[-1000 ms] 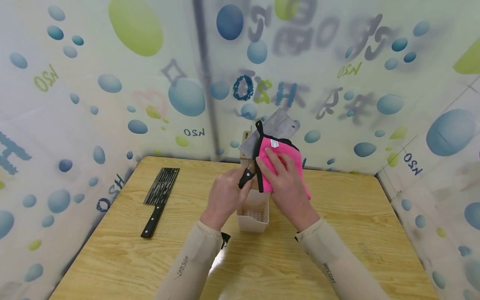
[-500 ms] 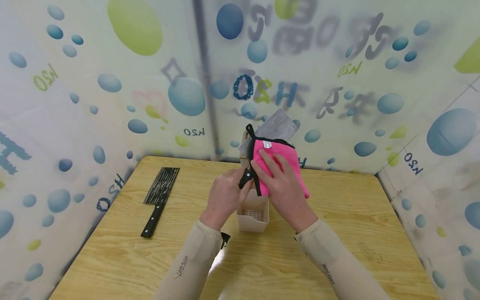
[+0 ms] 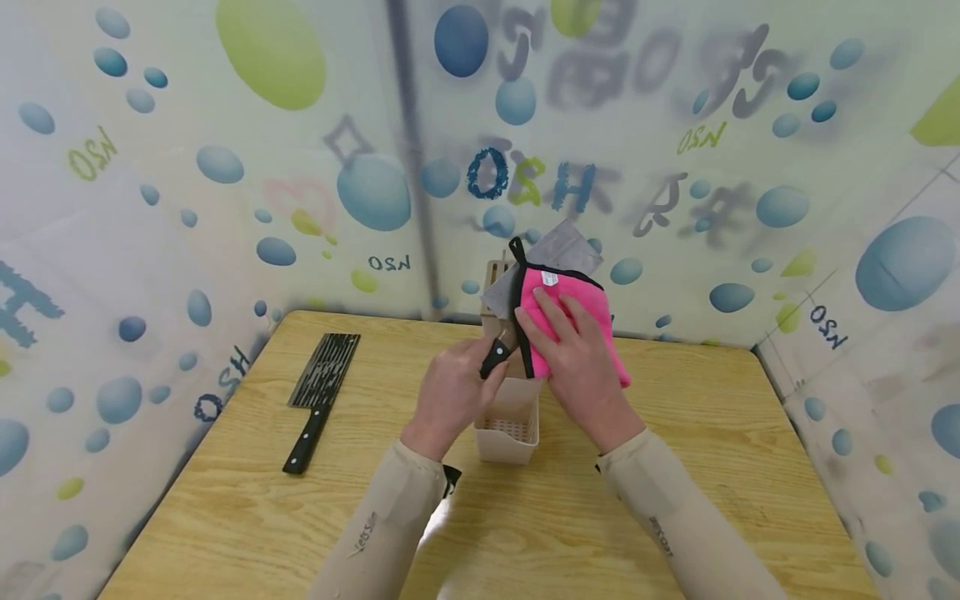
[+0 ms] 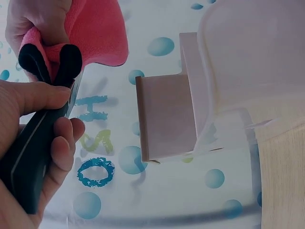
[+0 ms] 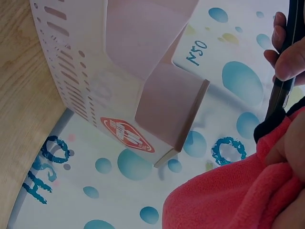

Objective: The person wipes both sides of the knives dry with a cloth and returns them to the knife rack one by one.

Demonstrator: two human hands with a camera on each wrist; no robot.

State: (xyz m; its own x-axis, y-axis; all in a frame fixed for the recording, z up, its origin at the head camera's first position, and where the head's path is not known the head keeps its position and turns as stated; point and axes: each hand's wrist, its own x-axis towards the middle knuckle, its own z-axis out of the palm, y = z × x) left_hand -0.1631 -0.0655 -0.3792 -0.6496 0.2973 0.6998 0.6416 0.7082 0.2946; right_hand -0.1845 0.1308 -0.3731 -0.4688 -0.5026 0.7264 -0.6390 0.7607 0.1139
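My left hand (image 3: 448,390) grips the black handle (image 3: 494,357) of a cleaver, held up over the middle of the table. Its broad grey blade (image 3: 567,248) points up and to the right. A pink cloth (image 3: 604,321) with black edging and a small white label covers much of the blade. My right hand (image 3: 583,371) holds the cloth against the blade, fingers spread on the near face. In the left wrist view, the cloth (image 4: 102,33) is folded round the blade's edge, close to the handle. The blade's lower part is hidden under it.
A beige knife holder (image 3: 507,442) with slots and an open front bin stands behind and below the hands. On the left of the wooden table (image 3: 675,500) lies a second cleaver (image 3: 321,400) with a black-patterned blade. Patterned walls (image 3: 300,208) enclose the back and sides.
The cloth slid left and down along the blade toward the handle, then back up and right with my right hand. My left hand keeps its grip, almost still.
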